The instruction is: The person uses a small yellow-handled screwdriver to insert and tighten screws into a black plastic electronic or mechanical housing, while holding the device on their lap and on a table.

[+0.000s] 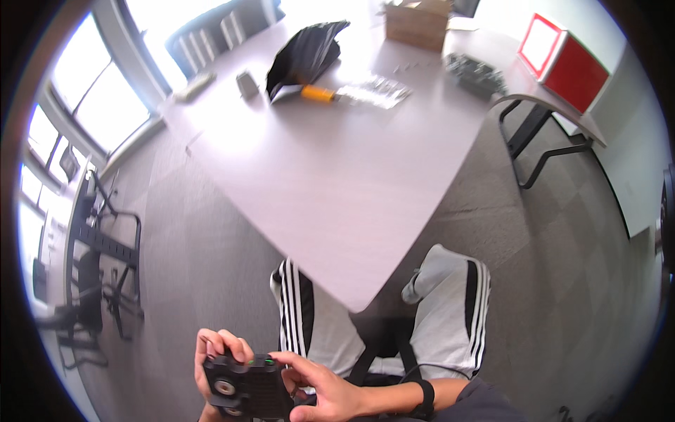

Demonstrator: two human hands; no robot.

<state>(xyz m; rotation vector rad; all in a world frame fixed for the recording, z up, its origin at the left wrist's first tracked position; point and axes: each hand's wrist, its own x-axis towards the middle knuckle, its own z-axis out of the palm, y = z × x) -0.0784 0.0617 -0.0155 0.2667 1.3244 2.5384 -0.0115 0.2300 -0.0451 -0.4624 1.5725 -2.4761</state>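
Note:
Low in front of me, left of my lap, is a black box-shaped device (pixel 261 389) with ribs, two round metal-ringed parts and a small green light on top. My left hand (pixel 211 355) grips it from the far left side, its fingers bent over the upper edge. My right hand (pixel 327 394) holds its right side, the index finger reaching to the top near the green light. Part of the right fingers is hidden behind the device. A black band circles my right wrist.
A pale table (pixel 337 190) points its corner at my knees. On it lie a black plastic bag (pixel 302 60), an orange-handled tool (pixel 318 93), a clear plastic wrapper (pixel 380 91), a small grey block (pixel 247 85), a grey device (pixel 476 74) and a cardboard box (pixel 416 24).

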